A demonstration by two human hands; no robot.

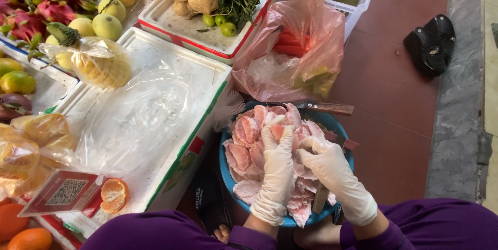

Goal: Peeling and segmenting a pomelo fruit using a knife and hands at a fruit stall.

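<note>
Both hands (298, 159) grip pomelo segment (278, 132) (knives (324, 108) beside basin (225, 169)).

One head-worn camera looks steeply down from close above the person's lap, facing forward over the blue basin (226, 169) toward the fruit boxes (171, 68) and red floor (394, 105).

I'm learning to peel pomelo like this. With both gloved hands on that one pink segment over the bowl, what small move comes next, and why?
Probably pull the thin skin off the segment and drop the flesh with the rest. The left hand cradles it over the blue bowl, the right hand pinches at its edge, and peeled pieces already fill the bowl.
</note>
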